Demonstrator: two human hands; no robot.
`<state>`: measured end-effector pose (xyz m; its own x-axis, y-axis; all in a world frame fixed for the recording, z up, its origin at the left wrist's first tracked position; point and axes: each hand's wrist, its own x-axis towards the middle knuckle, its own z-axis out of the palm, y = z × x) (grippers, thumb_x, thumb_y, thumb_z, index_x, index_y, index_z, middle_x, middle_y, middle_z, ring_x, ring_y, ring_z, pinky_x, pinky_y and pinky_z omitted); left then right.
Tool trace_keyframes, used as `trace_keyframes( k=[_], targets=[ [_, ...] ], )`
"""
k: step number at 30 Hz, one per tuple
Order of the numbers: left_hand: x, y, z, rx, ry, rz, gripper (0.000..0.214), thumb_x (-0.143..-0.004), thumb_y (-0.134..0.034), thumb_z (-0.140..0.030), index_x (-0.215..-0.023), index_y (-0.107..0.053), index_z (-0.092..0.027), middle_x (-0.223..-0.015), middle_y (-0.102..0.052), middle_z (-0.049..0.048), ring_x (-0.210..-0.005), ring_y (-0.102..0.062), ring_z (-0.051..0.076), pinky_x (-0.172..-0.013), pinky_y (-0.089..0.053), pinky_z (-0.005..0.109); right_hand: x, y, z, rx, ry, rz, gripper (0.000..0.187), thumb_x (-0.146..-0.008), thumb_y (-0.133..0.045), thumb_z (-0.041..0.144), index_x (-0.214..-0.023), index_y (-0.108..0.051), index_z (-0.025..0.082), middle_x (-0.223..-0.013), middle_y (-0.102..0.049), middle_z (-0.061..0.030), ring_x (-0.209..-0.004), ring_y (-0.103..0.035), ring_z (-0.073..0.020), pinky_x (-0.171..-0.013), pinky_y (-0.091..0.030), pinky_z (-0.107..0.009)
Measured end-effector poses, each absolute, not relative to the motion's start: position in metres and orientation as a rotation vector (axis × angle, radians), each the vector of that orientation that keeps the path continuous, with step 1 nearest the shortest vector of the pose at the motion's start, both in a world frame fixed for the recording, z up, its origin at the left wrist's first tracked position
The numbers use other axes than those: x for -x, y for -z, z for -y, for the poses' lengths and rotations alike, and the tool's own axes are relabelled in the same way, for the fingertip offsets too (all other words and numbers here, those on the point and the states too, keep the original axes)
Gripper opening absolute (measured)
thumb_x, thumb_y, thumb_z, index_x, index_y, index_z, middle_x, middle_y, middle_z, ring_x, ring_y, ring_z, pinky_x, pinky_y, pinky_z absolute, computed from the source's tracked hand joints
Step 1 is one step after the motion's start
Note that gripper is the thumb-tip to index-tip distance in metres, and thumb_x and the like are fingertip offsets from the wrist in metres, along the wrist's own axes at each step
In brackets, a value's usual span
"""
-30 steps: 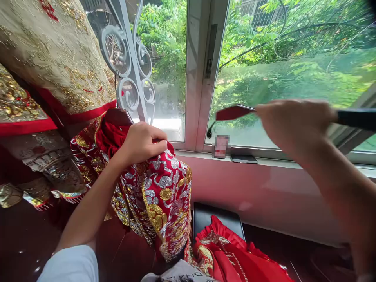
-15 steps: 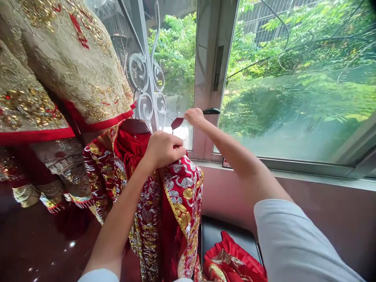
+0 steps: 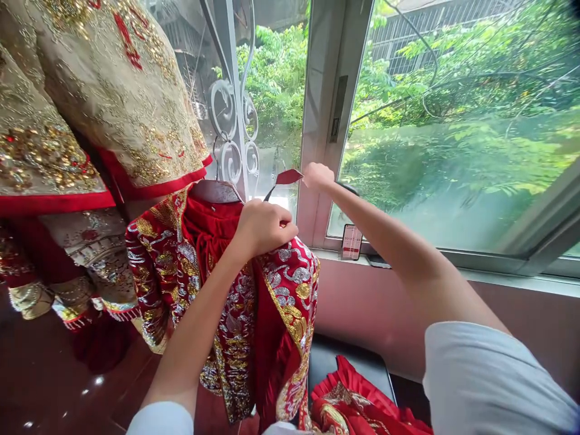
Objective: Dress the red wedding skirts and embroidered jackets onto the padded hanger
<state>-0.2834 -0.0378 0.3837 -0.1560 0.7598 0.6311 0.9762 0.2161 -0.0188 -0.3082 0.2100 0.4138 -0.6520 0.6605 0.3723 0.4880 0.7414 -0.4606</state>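
Observation:
A red jacket (image 3: 296, 281) with gold and silver embroidery hangs before me, its front open over dark red cloth gathered inside. A dark hanger (image 3: 217, 191) shows at its neck, the hook pointing up. My left hand (image 3: 267, 226) is closed over the jacket's shoulder near the collar, fingers curled around the cloth. Further up and to the right, my right hand (image 3: 318, 177) is wrapped around a second, dark hanger with a dark red plate (image 3: 289, 176) on its left. The black end of this hanger pokes out behind my right wrist.
Cream beaded garments (image 3: 118, 103) with red hems hang at left. White scrolled ironwork (image 3: 231, 121) stands by the window (image 3: 453, 151). A phone (image 3: 351, 241) leans on the sill. Red embroidered cloth (image 3: 357, 402) lies on a black seat (image 3: 348, 350).
My right hand has moved slightly right with the hanger, drawing the red plate away from the jacket. My left hand stays on the shoulder. The phone has come into fuller view.

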Motion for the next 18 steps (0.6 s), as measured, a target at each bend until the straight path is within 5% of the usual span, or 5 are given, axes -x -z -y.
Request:
trace_keyframes(
  k=[4,8,12,18],
  targets=[
    [0.284,-0.383,0.04,1.62,0.572,1.963,0.028,-0.07,-0.048,-0.029,-0.045,-0.052,-0.019,-0.044,-0.031,-0.0045,-0.05,-0.021,0.011,-0.058,-0.02,0.03,0.273,-0.396,-0.208,0.782,-0.886,2.383,0.023,-0.083,-0.054,0.002,-0.065,-0.05,0.016,-0.053,-0.046,0.0015,-0.05,-0.046,-0.0087,-0.052,-0.047,-0.022],
    [0.286,-0.382,0.04,1.63,0.567,1.939,0.031,-0.071,-0.048,-0.029,-0.042,-0.047,-0.019,-0.044,-0.032,-0.0043,-0.05,-0.018,0.011,-0.058,-0.02,0.03,0.232,-0.389,-0.195,0.646,-1.107,2.23,0.027,-0.088,-0.045,0.003,-0.065,-0.046,0.017,-0.047,-0.029,0.008,-0.039,-0.025,-0.0037,-0.038,-0.028,-0.015],
    [0.289,-0.381,0.038,1.62,0.566,1.923,0.031,-0.071,-0.048,-0.028,-0.042,-0.046,-0.018,-0.043,-0.036,-0.0037,-0.049,-0.017,0.011,-0.059,-0.021,0.031,0.186,-0.419,-0.175,0.582,-1.056,1.986,0.008,-0.085,-0.059,0.009,-0.087,-0.064,0.015,-0.047,-0.039,0.0065,-0.037,-0.027,-0.0038,-0.034,-0.02,-0.016],
    [0.295,-0.375,0.03,1.575,0.541,1.901,0.03,-0.073,-0.045,-0.029,-0.045,-0.047,-0.017,-0.045,-0.046,-0.0014,-0.049,-0.015,0.01,-0.06,-0.021,0.032,0.12,-0.495,-0.146,0.664,-0.522,1.723,0.029,-0.082,-0.069,0.03,-0.106,-0.074,0.013,-0.062,-0.055,-0.0014,-0.045,-0.039,-0.0028,-0.044,-0.033,-0.021]
  ],
)
